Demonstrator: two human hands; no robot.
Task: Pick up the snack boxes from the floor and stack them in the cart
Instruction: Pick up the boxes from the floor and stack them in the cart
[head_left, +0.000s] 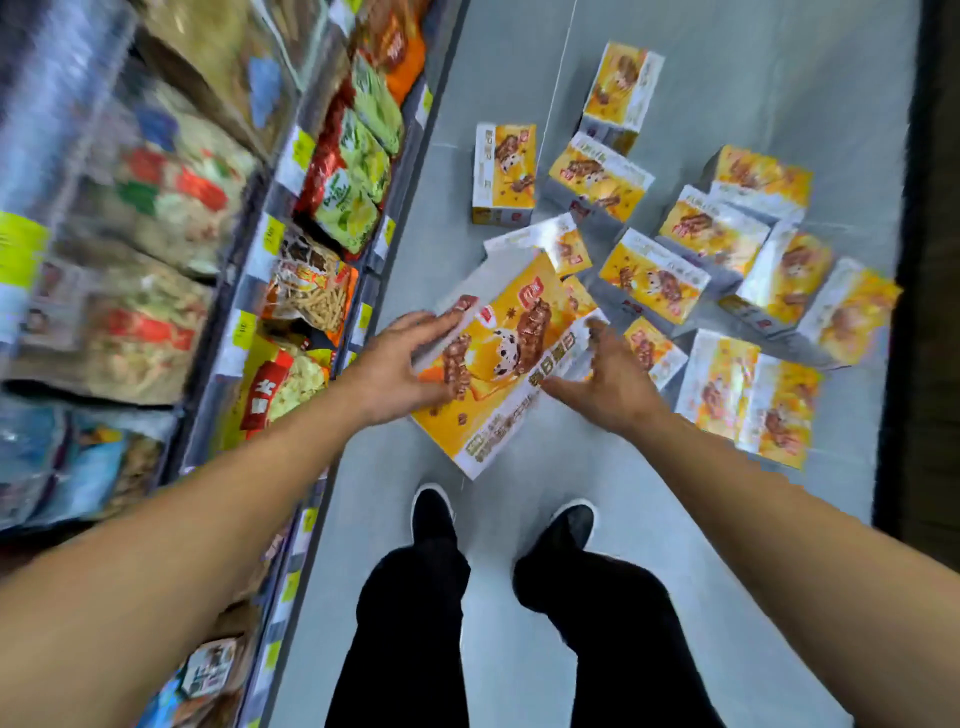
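Grey tiled floor (727, 78) fills the middle of a shop aisle, seen from above by a person looking down past their own arms. Along the left edge runs a tall shelf unit (249, 249) whose tiers are packed with bagged snacks (348, 192) in green, red and orange, with small yellow price tags on the shelf lips; the nearer bags are blurred. A dark strip borders the floor at the far right.

Scattered snack boxes (727, 234), yellow and white with a cartoon print, lie well spread over the floor ahead and to the right, some flat, some standing on edge, several touching or leaning on one another. No cart shows in this view.

Black trouser legs and two dark shoes (434, 512) with pale soles stand on the floor at the bottom centre.

Between the two outstretched bare forearms sits one held snack box (511, 364), tilted, above the floor and larger in view than the rest. The left hand (395, 364) grasps its left edge, fingers spread over the side and thumb on the printed face. The right hand (608, 379) meets its right edge with fingers spread and lightly bent, thumb pointing along the face toward the left hand.
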